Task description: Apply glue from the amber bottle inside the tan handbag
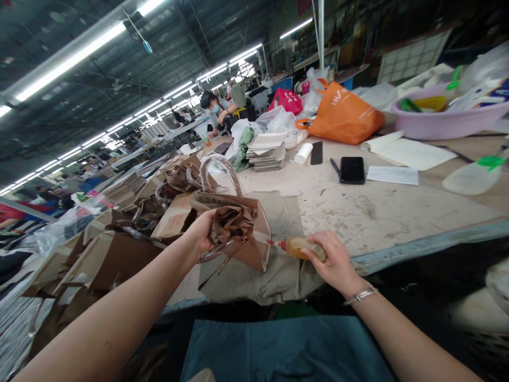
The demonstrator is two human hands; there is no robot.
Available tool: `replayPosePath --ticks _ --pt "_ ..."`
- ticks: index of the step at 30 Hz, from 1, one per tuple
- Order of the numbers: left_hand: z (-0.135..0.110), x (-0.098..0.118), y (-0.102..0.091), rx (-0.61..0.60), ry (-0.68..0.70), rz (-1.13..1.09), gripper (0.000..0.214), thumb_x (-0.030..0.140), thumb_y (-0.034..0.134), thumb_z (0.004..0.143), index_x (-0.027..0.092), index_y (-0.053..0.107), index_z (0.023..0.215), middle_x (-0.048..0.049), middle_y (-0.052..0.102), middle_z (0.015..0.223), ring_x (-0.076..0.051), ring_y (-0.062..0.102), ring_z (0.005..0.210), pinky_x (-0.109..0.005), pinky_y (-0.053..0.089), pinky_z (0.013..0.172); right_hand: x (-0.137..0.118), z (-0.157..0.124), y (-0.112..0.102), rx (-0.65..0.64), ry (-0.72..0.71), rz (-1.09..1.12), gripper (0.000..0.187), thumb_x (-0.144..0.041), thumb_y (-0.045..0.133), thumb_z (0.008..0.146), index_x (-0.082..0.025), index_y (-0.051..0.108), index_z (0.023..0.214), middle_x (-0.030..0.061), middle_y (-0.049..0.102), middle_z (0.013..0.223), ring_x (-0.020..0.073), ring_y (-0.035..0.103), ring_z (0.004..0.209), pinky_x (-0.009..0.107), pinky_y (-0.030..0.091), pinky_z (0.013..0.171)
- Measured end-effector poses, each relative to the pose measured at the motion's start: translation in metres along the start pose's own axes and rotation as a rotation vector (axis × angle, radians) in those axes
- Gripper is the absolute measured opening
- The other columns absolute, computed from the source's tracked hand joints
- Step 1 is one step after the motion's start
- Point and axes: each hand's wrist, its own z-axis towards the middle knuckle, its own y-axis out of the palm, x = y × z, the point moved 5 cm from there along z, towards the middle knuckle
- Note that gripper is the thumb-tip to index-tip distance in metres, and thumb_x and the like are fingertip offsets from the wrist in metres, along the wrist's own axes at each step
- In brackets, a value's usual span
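Observation:
My left hand (205, 231) is closed on a brown handbag (259, 233), at the crumpled brown lining (233, 224) that bulges from it. The bag lies on its side on a grey-green cloth (258, 286) at the table edge, one plastic-wrapped handle (222, 164) arching up behind it. In my right hand (332, 260) is a squeeze bottle (304, 248) with amber contents. Its red nozzle points left at the bag's pale panel, close to the edge; whether the tip touches it I cannot tell.
Several similar brown bags (119, 254) are heaped on the left. Stacked panels (267, 151), a white roll (303, 153), a black phone (352, 170), an orange bag (344, 114) and a lilac basin (445, 122) stand farther back. A masked co-worker (217, 114) sits beyond.

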Motion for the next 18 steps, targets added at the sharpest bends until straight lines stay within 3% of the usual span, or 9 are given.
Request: replayPosePath --ticks 6,13,18 --pt "-0.006 0.000 0.011 -0.026 -0.004 -0.040 0.024 0.018 0.048 0.082 0.005 0.067 0.088 -0.0139 0.070 0.075 -0.025 0.066 0.057 -0.037 0.058 0.048 0.003 0.006 -0.001 0.073 -0.007 -0.018 0.018 -0.020 0.061 0.085 -0.019 0.052 0.100 0.0052 0.055 0.089 0.0206 0.051 0.085 0.036 0.043 0.074" --pt "0.011 -0.002 -0.008 -0.040 0.014 0.002 0.027 0.023 0.053 0.080 0.007 0.067 0.097 -0.0134 0.070 0.076 -0.024 0.066 0.057 -0.031 0.054 0.041 -0.002 0.018 -0.010 0.213 -0.002 -0.029 0.019 -0.023 0.062 0.084 -0.020 0.052 0.100 0.0052 0.055 0.087 0.0212 0.051 0.081 0.037 0.043 0.070" --pt "0.010 -0.003 -0.003 -0.068 0.008 -0.017 0.029 0.021 0.050 0.081 0.006 0.066 0.100 -0.0149 0.070 0.082 -0.027 0.068 0.066 -0.040 0.059 0.056 -0.003 0.018 -0.009 0.192 -0.023 -0.045 0.020 -0.022 0.061 0.084 -0.020 0.052 0.101 0.0057 0.055 0.088 0.0216 0.052 0.082 0.037 0.044 0.072"
